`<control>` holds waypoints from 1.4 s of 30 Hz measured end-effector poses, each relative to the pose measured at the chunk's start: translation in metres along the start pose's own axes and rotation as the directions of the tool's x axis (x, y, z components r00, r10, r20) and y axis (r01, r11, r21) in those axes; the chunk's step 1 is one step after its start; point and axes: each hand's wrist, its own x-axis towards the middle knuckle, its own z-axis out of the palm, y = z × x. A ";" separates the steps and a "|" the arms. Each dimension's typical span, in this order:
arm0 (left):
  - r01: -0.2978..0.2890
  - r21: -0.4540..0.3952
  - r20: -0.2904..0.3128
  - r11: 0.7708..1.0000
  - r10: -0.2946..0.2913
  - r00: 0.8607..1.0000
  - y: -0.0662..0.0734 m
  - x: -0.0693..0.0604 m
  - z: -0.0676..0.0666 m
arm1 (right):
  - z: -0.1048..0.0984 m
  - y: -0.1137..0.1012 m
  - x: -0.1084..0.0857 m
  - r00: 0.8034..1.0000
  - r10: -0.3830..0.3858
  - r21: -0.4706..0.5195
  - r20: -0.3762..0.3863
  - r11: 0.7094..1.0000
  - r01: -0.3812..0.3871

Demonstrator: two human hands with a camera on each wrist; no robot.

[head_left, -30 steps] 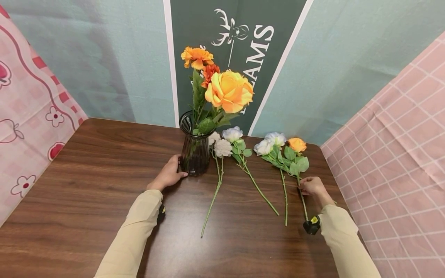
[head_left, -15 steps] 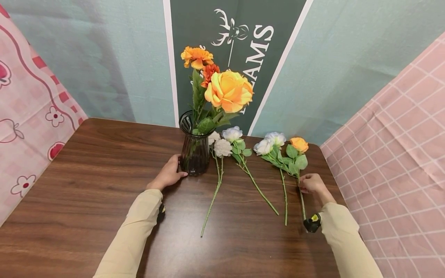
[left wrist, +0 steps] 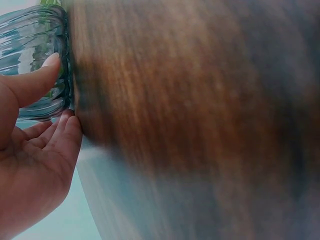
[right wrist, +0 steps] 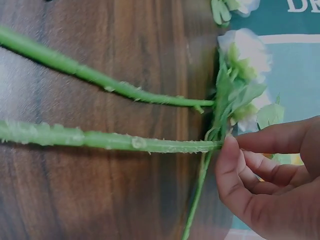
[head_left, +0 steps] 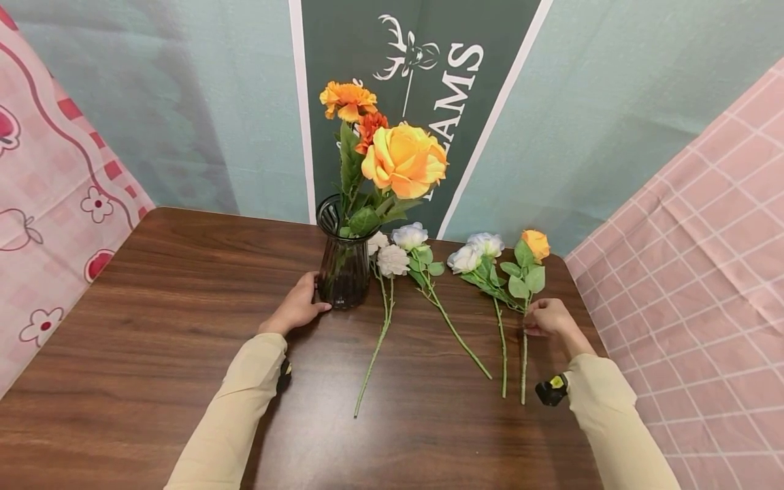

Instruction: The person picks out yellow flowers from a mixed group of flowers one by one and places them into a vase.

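Observation:
In the head view a dark ribbed glass vase point(head_left: 344, 279) stands upright, holding a large yellow-orange rose point(head_left: 404, 162), an orange flower point(head_left: 348, 102) and a red-orange one point(head_left: 371, 131). My left hand point(head_left: 297, 306) holds the vase low at its base; the left wrist view has the thumb point(left wrist: 42, 75) across the glass and the other fingers on the opposite side. Far right, my right hand point(head_left: 549, 318) pinches the stem of a small orange rose point(head_left: 535, 245) between thumb and fingers. That stem point(right wrist: 100, 140) runs across the right wrist view, its bloom mostly behind the hand.
White-lilac roses point(head_left: 465, 258) lie just left of the right hand, touching the orange rose's leaves. Another pale rose point(head_left: 409, 236) and greyish-white carnations point(head_left: 392, 260) lie beside the vase, stems towards the front. A cloth backdrop point(head_left: 245, 136) rises behind the wooden table point(head_left: 153, 327).
The right hand has raised the orange rose's head slightly, and the stem's lower end has swung left, away from the wrist. The left hand and vase have stayed in place.

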 end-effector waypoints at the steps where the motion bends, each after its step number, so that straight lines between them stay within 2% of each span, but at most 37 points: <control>1: 0.001 -0.002 0.001 1.000 -0.001 1.000 0.000 0.000 0.000 | 0.001 -0.002 -0.001 1.000 -0.003 0.003 -0.001 1.000 0.003; 7: 0.005 -0.016 0.003 1.000 -0.004 1.000 0.000 0.001 0.001 | 0.000 -0.011 -0.004 0.999 -0.041 0.017 0.005 0.999 0.041; 16: 0.011 -0.013 0.009 1.000 -0.011 1.000 0.000 0.000 0.001 | 0.001 -0.024 -0.011 0.999 -0.041 0.135 -0.008 0.990 0.042; 27: -0.002 -0.012 -0.004 1.000 0.002 1.000 0.000 0.001 0.001 | 0.005 -0.039 -0.020 0.997 -0.077 0.176 -0.004 0.981 0.077; 30: -0.005 -0.010 -0.008 1.000 0.005 1.000 0.000 0.001 0.001 | 0.006 -0.042 -0.022 0.996 -0.088 0.237 0.008 0.968 0.084; 35: -0.002 -0.014 -0.003 1.000 0.002 1.000 0.001 0.000 0.000 | 0.007 -0.044 -0.025 0.994 -0.097 0.363 0.046 0.929 0.074; 42: 0.000 -0.016 0.000 1.000 0.000 1.000 0.002 -0.001 -0.001 | 0.015 -0.045 -0.025 0.988 -0.110 0.518 0.112 0.855 0.037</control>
